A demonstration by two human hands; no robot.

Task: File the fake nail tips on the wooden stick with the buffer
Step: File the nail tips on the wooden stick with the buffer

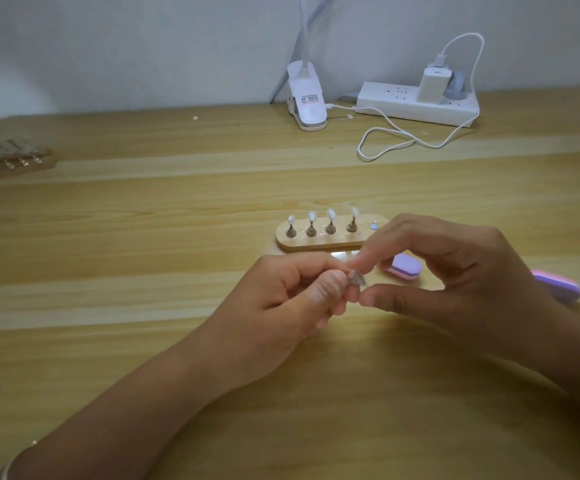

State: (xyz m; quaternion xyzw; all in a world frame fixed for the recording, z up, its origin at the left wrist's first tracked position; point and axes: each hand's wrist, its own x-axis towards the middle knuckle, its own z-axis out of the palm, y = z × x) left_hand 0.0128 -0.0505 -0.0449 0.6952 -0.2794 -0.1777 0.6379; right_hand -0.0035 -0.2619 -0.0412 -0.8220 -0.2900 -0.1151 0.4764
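A small wooden stand (319,242) lies mid-table with several metal pegs, each topped by a clear fake nail tip (331,214); one round spot at its right end is bare. In front of it my left hand (281,299) pinches a small metal peg holder (357,278). My right hand (454,275) meets it, thumb and forefinger pinching the top of the same peg. The pink and purple buffer (404,266) lies on the table behind my right hand, its middle hidden, its other end (558,284) showing at the right.
A white clip lamp (307,98) and a white power strip (416,103) with a charger and looping cable (385,140) stand at the back. Another wooden stand with nail tips (8,161) lies at the far left edge.
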